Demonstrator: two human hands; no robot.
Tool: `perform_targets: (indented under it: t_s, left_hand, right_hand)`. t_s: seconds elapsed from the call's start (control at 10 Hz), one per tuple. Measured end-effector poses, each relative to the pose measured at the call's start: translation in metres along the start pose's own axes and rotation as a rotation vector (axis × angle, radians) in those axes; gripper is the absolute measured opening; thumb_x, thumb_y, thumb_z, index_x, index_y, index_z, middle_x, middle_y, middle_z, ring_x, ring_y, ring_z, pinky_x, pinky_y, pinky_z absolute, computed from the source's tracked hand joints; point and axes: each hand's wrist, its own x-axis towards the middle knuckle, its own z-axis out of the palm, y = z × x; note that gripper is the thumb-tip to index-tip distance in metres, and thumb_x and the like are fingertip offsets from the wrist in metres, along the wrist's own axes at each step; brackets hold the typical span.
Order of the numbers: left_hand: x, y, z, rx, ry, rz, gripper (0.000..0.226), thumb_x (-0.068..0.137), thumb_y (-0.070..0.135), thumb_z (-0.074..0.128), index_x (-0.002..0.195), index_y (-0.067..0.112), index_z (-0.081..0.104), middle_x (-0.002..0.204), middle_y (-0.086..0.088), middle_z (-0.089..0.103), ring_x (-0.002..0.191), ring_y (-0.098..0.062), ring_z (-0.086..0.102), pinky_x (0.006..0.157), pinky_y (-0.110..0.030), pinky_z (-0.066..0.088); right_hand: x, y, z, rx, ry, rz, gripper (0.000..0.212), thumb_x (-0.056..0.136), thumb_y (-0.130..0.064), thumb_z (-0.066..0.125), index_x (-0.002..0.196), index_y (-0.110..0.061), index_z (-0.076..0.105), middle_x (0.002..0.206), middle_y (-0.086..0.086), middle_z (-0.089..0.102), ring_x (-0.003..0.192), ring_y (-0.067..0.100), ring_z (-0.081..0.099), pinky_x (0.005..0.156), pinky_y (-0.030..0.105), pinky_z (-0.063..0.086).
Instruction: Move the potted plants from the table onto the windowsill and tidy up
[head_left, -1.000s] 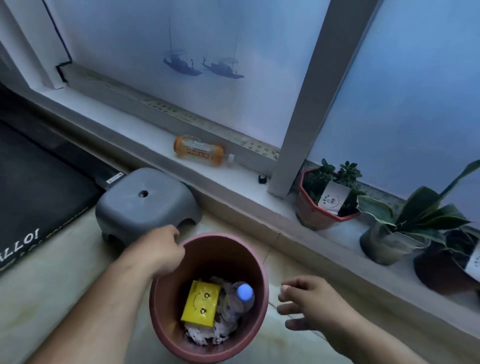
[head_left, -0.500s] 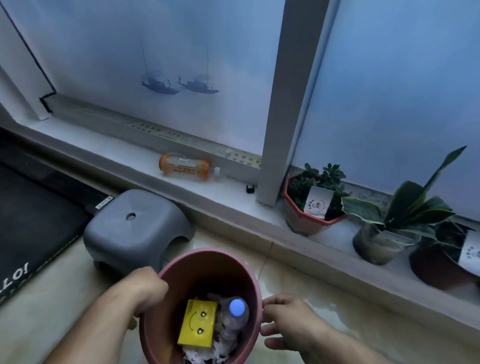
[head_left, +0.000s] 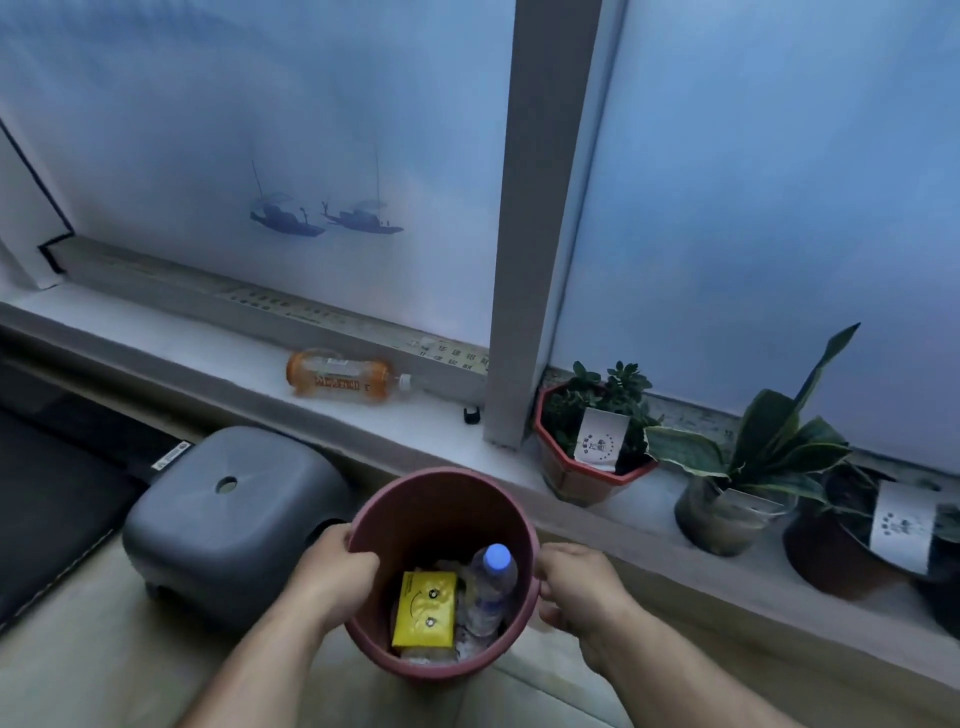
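I hold a reddish-brown bin (head_left: 441, 499) by its rim, my left hand (head_left: 337, 566) on its left edge and my right hand (head_left: 576, 587) on its right edge. Inside lie a yellow packet (head_left: 425, 608), a clear bottle with a blue cap (head_left: 491, 582) and crumpled paper. Three potted plants stand on the windowsill (head_left: 218, 353) at the right: a succulent in a red pot (head_left: 587, 467), a broad-leaved plant in a clear pot (head_left: 727, 514) and a plant in a dark pot (head_left: 841, 556) with a white label.
An orange bottle (head_left: 340, 375) lies on its side on the sill, left of the window post (head_left: 540, 223). A small black piece (head_left: 471, 415) sits by the post's foot. A grey plastic stool (head_left: 228, 509) stands on the floor left of the bin, beside a dark mat (head_left: 47, 499).
Both hands closed on the bin's rim and the bin rose from the floor toward the sill. My view tilted upward.
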Motion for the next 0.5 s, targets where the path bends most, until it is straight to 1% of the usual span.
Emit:
perform_targets:
  t_s: [0.1, 0.2, 0.3, 0.4, 0.5]
  left_hand:
    - [0.006, 0.001, 0.006, -0.082, -0.004, -0.006, 0.03, 0.074, 0.007, 0.056, 0.097, 0.015, 0.072, 0.082, -0.007, 0.077, 0.08, -0.028, 0.072, 0.079, -0.042, 0.057]
    - [0.011, 0.002, 0.013, -0.255, -0.063, -0.051, 0.069, 0.072, 0.022, 0.064, 0.14, 0.024, 0.052, 0.126, -0.002, 0.068, 0.1, -0.021, 0.069, 0.092, -0.039, 0.055]
    - [0.011, 0.003, 0.018, -0.359, -0.08, -0.063, 0.072, 0.082, 0.016, 0.066, 0.15, 0.02, 0.041, 0.144, -0.003, 0.053, 0.108, -0.017, 0.06, 0.091, -0.032, 0.048]
    - [0.017, -0.004, 0.017, -0.385, -0.124, -0.056, 0.055, 0.077, 0.021, 0.065, 0.132, 0.021, 0.06, 0.11, -0.001, 0.076, 0.093, -0.021, 0.074, 0.08, -0.036, 0.055]
    - [0.014, 0.012, 0.015, -0.323, 0.094, 0.016, 0.047, 0.092, 0.018, 0.062, 0.138, 0.017, 0.055, 0.125, 0.001, 0.067, 0.109, -0.021, 0.064, 0.092, -0.035, 0.048]
  right_hand:
    - [0.003, -0.006, -0.003, 0.063, 0.031, -0.023, 0.023, 0.089, 0.004, 0.051, 0.085, -0.002, 0.073, 0.05, 0.001, 0.054, 0.034, 0.009, 0.039, 0.036, 0.02, 0.032]
    - [0.007, -0.009, -0.005, 0.112, 0.05, -0.055, 0.024, 0.086, 0.001, 0.05, 0.083, -0.007, 0.073, 0.05, -0.001, 0.057, 0.038, 0.009, 0.042, 0.039, 0.021, 0.034]
    - [0.011, -0.008, -0.009, 0.085, 0.053, -0.057, 0.024, 0.085, -0.001, 0.051, 0.075, -0.012, 0.069, 0.046, -0.004, 0.049, 0.041, 0.011, 0.038, 0.041, 0.022, 0.031]
    - [0.012, -0.007, -0.014, 0.056, 0.023, -0.053, 0.024, 0.086, 0.001, 0.052, 0.086, -0.007, 0.074, 0.046, -0.006, 0.052, 0.038, 0.008, 0.04, 0.037, 0.019, 0.032]
    - [0.01, -0.014, -0.018, 0.045, 0.047, -0.117, 0.022, 0.09, -0.006, 0.06, 0.11, -0.009, 0.07, 0.086, 0.004, 0.071, 0.069, 0.013, 0.059, 0.057, 0.024, 0.047]
